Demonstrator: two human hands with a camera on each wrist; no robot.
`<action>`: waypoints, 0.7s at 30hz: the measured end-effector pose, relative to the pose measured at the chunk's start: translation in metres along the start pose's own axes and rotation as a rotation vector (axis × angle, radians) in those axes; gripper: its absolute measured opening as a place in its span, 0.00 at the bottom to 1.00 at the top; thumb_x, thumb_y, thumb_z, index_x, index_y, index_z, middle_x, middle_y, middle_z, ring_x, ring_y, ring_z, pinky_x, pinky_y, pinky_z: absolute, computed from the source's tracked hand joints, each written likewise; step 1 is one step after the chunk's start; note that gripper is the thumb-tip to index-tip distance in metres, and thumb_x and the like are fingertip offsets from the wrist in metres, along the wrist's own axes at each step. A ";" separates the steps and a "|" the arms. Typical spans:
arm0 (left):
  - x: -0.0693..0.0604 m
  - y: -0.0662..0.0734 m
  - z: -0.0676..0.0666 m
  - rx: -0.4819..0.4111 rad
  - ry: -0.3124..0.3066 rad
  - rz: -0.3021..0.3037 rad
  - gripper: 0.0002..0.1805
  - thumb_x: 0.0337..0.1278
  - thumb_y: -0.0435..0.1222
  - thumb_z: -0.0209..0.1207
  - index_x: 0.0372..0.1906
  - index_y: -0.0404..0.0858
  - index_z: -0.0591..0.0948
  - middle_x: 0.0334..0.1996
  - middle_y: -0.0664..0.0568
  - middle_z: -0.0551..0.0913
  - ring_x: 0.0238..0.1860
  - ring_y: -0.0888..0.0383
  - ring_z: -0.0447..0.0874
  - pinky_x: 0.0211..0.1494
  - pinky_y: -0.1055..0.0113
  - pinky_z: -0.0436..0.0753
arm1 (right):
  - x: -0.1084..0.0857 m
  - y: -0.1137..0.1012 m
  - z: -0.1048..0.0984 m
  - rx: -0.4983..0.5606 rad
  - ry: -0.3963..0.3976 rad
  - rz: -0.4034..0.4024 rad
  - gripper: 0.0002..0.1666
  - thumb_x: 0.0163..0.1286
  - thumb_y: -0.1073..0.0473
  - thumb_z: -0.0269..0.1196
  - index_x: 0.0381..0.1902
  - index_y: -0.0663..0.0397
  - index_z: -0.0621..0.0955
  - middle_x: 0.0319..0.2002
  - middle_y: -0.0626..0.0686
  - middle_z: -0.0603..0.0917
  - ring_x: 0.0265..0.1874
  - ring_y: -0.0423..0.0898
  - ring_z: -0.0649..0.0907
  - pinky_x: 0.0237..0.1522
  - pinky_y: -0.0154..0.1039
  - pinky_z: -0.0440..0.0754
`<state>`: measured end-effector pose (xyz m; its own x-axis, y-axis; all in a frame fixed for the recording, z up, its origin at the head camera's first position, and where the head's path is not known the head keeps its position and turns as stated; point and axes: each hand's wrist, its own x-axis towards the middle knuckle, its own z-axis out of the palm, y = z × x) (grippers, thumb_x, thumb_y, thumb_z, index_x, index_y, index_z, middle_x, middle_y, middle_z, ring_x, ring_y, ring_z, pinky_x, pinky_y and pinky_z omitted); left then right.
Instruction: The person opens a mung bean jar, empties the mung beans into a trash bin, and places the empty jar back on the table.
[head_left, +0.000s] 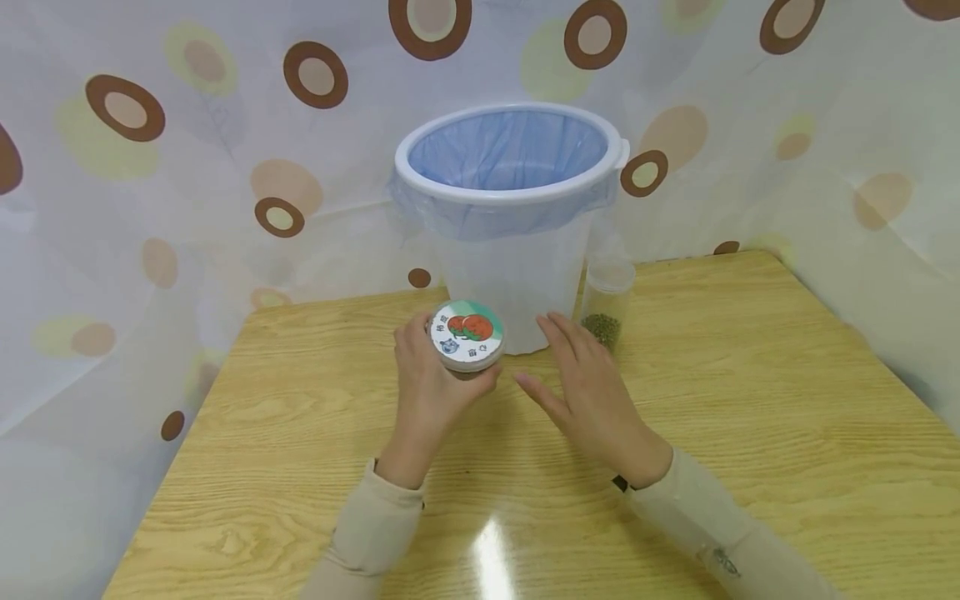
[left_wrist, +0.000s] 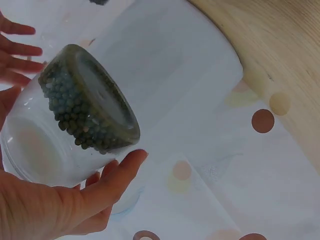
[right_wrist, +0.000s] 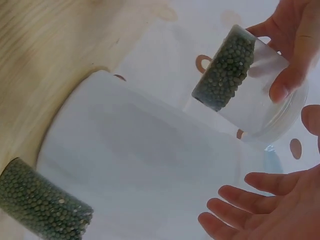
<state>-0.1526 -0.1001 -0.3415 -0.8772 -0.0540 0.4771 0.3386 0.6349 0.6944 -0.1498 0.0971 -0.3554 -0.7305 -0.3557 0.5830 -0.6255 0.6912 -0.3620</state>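
My left hand grips a clear plastic jar round its side. Small round green beans fill its bottom part, and its lid carries a white and green label with red tomatoes. In the left wrist view the jar is tilted in the picture, its base toward the camera. To the right, my right hand is held with its fingers spread and nothing in them, apart from the held jar. A second clear jar of green beans stands just beyond the right hand's fingers.
Behind the hands a white bin lined with a blue bag stands open-topped on the wooden table. A white cloth printed with brown, yellow and peach circles hangs behind and beside the table.
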 end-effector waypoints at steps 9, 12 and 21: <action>-0.008 0.007 0.006 -0.124 0.114 0.103 0.51 0.32 0.42 0.77 0.64 0.34 0.61 0.55 0.41 0.65 0.52 0.49 0.61 0.54 0.55 0.71 | 0.011 -0.016 -0.011 0.291 -0.091 0.073 0.41 0.72 0.41 0.54 0.73 0.57 0.58 0.71 0.57 0.60 0.71 0.53 0.59 0.66 0.58 0.61; -0.011 0.010 0.009 -0.172 0.148 0.123 0.50 0.32 0.43 0.77 0.63 0.34 0.62 0.54 0.42 0.65 0.52 0.50 0.61 0.54 0.56 0.71 | 0.015 -0.022 -0.013 0.375 -0.106 0.086 0.43 0.71 0.40 0.54 0.74 0.56 0.56 0.72 0.56 0.59 0.71 0.51 0.58 0.66 0.57 0.61; -0.015 0.012 0.021 -0.204 0.276 0.214 0.47 0.30 0.44 0.78 0.58 0.32 0.66 0.50 0.42 0.67 0.51 0.50 0.63 0.51 0.59 0.72 | 0.023 -0.033 -0.009 0.464 0.001 0.100 0.47 0.64 0.48 0.66 0.72 0.61 0.59 0.69 0.58 0.64 0.64 0.51 0.69 0.62 0.50 0.69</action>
<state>-0.1424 -0.0753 -0.3522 -0.6644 -0.1599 0.7301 0.5887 0.4898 0.6431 -0.1437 0.0722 -0.3230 -0.7934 -0.3013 0.5289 -0.6084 0.3676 -0.7034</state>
